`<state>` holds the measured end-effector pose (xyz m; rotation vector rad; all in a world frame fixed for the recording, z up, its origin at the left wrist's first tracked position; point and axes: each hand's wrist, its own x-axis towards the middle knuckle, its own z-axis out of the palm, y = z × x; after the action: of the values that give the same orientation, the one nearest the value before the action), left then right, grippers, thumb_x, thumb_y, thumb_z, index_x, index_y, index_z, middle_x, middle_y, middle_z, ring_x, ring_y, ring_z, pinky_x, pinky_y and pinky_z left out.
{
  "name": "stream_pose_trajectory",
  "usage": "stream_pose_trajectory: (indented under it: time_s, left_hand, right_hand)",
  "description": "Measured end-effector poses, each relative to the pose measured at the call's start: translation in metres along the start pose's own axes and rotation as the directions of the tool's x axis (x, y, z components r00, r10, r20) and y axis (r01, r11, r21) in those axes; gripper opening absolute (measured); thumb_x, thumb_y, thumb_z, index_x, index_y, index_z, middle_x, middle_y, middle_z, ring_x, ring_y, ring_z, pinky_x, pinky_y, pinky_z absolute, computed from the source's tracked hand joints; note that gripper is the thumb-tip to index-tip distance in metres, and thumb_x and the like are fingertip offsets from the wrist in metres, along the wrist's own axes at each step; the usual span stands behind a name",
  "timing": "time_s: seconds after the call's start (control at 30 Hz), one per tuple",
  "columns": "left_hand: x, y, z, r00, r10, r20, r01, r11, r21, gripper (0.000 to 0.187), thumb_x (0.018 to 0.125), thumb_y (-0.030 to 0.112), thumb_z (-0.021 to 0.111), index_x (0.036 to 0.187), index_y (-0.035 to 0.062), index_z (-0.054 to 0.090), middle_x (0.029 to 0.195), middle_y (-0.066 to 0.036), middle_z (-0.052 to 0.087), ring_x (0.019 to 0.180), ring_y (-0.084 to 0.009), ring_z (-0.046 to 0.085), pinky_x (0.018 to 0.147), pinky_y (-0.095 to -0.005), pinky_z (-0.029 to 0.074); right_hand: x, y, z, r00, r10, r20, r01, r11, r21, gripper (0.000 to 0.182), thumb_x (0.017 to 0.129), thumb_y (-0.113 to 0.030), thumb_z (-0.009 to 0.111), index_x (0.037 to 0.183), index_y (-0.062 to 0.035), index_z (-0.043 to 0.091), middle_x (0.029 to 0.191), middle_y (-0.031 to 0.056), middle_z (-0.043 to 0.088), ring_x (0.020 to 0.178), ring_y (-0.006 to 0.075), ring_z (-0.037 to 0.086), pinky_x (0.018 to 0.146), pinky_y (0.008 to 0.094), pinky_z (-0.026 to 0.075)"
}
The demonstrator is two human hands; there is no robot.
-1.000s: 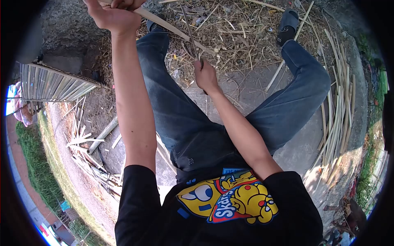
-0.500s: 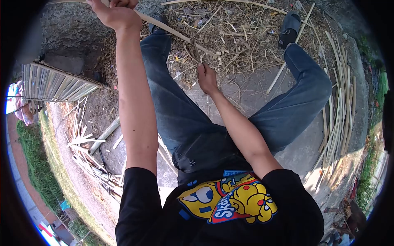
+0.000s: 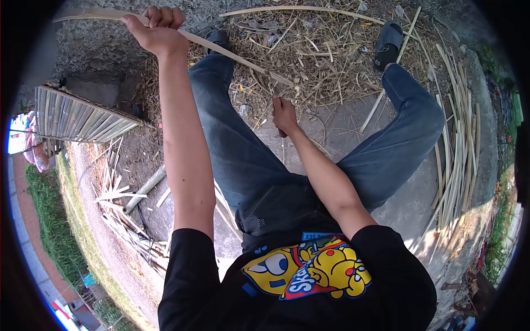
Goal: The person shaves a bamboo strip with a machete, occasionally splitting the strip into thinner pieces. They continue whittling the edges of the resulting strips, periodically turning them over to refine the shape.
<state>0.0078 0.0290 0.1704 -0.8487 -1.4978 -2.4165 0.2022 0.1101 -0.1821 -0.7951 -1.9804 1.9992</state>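
A long pale bamboo strip (image 3: 232, 55) runs from the upper left down toward the middle. Near its upper part my left hand (image 3: 157, 32) grips it, fingers curled and thumb laid along it. My right hand (image 3: 285, 116) is closed around a knife, with the handle end (image 3: 282, 133) poking out below the fist. The dark blade (image 3: 274, 87) points up and meets the strip near its lower end; the exact contact is too small to make out.
Shavings (image 3: 326, 77) litter the ground between my feet. Long strips (image 3: 455, 149) lie at the right, and more split pieces (image 3: 124, 220) with a bamboo pole (image 3: 144, 188) lie at the left. A slatted bamboo panel (image 3: 83, 116) stands upper left, beside a rough wall (image 3: 91, 47).
My right hand has moved slightly down and right, and the knife now stands more upright. The left hand appears a little lower in view, still on the strip.
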Motion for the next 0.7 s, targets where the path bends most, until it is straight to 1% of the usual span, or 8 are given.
stream_pose_trajectory:
  time_s: [0.1,0.17,0.23,0.3,0.4,0.5,0.63,0.7]
  left_hand:
    - [0.004,-0.001,-0.005,0.998,-0.058,0.008,0.058,0.994,-0.094,0.067,0.097,0.073,0.019,0.066,0.0145,0.02,0.057,0.0,0.015,0.058,-0.0156,0.009,0.055,-0.0332,0.015]
    - [0.004,-0.003,-0.009,0.999,-0.037,0.026,0.038,0.997,-0.067,0.067,0.097,0.073,0.02,0.066,0.0144,0.021,0.057,0.0,0.015,0.058,-0.0158,0.01,0.055,-0.0329,0.016]
    - [0.003,-0.003,-0.007,0.998,0.0,0.055,0.002,0.999,-0.042,0.067,0.097,0.073,0.02,0.066,0.0142,0.021,0.057,0.0,0.016,0.058,-0.016,0.011,0.055,-0.0326,0.017]
    - [-0.003,-0.003,-0.002,0.985,0.073,-0.158,-0.062,0.995,0.079,0.067,0.098,0.072,0.023,0.066,0.0136,0.022,0.057,0.0,0.017,0.058,-0.0163,0.013,0.056,-0.0324,0.018]
    - [-0.005,0.0,-0.008,0.957,0.108,-0.27,-0.092,0.993,0.073,0.061,0.1,0.065,0.03,0.069,0.0134,0.025,0.06,0.001,0.023,0.055,-0.0155,0.019,0.053,-0.032,0.021]
    - [-0.014,0.01,-0.009,0.939,0.153,-0.309,-0.143,0.988,0.056,0.055,0.103,0.059,0.036,0.072,0.0131,0.029,0.064,0.001,0.029,0.053,-0.0131,0.027,0.05,-0.0309,0.024]
    - [-0.027,0.055,-0.002,0.868,0.273,-0.416,-0.164,0.946,0.278,0.047,0.106,0.049,0.041,0.078,0.0117,0.035,0.067,0.0,0.035,0.052,-0.0128,0.033,0.05,-0.0316,0.028]
    - [-0.024,0.096,-0.007,0.815,0.309,-0.489,-0.145,0.927,0.345,0.044,0.108,0.046,0.036,0.079,0.0131,0.035,0.065,0.0,0.035,0.052,-0.0128,0.034,0.049,-0.0319,0.031]
  right_hand:
    - [-0.008,-0.041,0.003,0.995,-0.092,0.035,0.09,0.994,0.056,0.047,0.105,-0.042,0.045,0.083,-0.0019,0.054,0.059,0.0046,0.052,0.049,0.0132,0.05,0.049,0.0331,0.042]
    - [-0.02,-0.029,0.0,0.994,-0.11,0.018,0.109,0.993,0.054,0.045,0.105,-0.04,0.047,0.084,-0.0011,0.054,0.061,0.0082,0.053,0.051,0.0218,0.048,0.053,0.038,0.043]
    - [-0.026,0.02,-0.009,0.998,-0.049,-0.049,0.041,0.988,-0.151,0.045,0.104,-0.04,0.047,0.091,0.0012,0.059,0.073,0.0172,0.063,0.067,0.0354,0.06,0.066,0.0447,0.049]
    - [-0.027,0.077,-0.025,0.966,0.175,-0.189,-0.234,0.903,-0.36,0.048,0.103,-0.043,0.047,0.098,0.0026,0.063,0.093,0.0257,0.068,0.091,0.0443,0.065,0.081,0.0486,0.05]
    - [-0.038,0.091,-0.057,0.949,0.22,-0.226,-0.292,0.884,-0.365,0.054,0.1,-0.048,0.047,0.1,0.0015,0.066,0.096,0.0272,0.07,0.098,0.0433,0.067,0.085,0.0511,0.052]
    - [-0.039,0.081,-0.059,0.935,0.311,-0.171,-0.348,0.896,-0.275,0.055,0.102,-0.048,0.045,0.095,0.0028,0.065,0.092,0.0251,0.07,0.093,0.0423,0.067,0.085,0.0477,0.051]
    - [0.0,0.094,-0.027,0.97,0.128,-0.208,-0.165,0.971,-0.174,0.054,0.102,-0.048,0.048,0.084,0.001,0.062,0.064,0.0131,0.062,0.051,0.026,0.061,0.051,0.0405,0.049]
    - [-0.004,0.035,-0.03,0.974,0.216,-0.064,-0.197,0.955,0.22,0.048,0.101,-0.047,0.052,0.085,-0.0025,0.059,0.059,0.0056,0.055,0.041,0.0165,0.053,0.04,0.0329,0.041]
